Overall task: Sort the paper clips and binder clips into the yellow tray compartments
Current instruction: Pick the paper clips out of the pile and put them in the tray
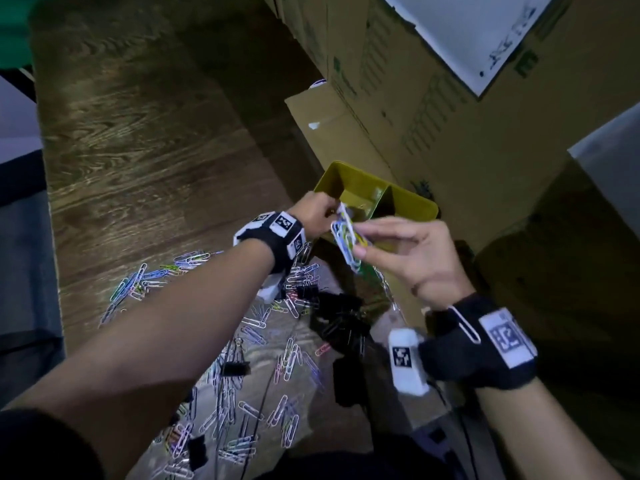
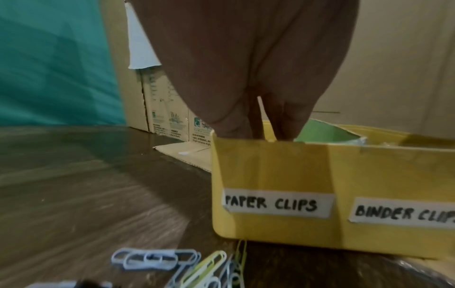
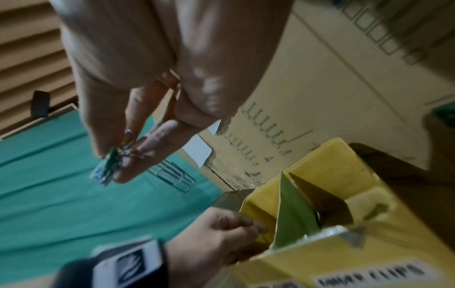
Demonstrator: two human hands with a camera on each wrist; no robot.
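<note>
The yellow tray (image 1: 412,204) stands by the cardboard boxes, and its front labels read PAPER CLIPS and BINDER CLIPS (image 2: 278,204). My left hand (image 1: 329,207) hangs over the paper-clip compartment. Its fingers (image 2: 285,124) dip behind the rim, tips hidden, and look curled in the right wrist view (image 3: 258,228). My right hand (image 1: 360,249) pinches a bunch of coloured paper clips (image 1: 346,240) just in front of the tray (image 3: 332,175); the bunch of clips (image 3: 108,169) sticks out past the fingertips. Loose paper clips (image 1: 249,341) and black binder clips (image 1: 341,318) lie on the floor below.
Stacked cardboard boxes (image 1: 433,116) rise right behind the tray. A flattened cardboard flap (image 1: 332,129) lies to its left. One white paper clip (image 1: 464,327) clings to my right wrist strap. A thin black cable (image 1: 266,393) crosses the clip pile. Wood floor (image 1: 138,150) stretches to the left.
</note>
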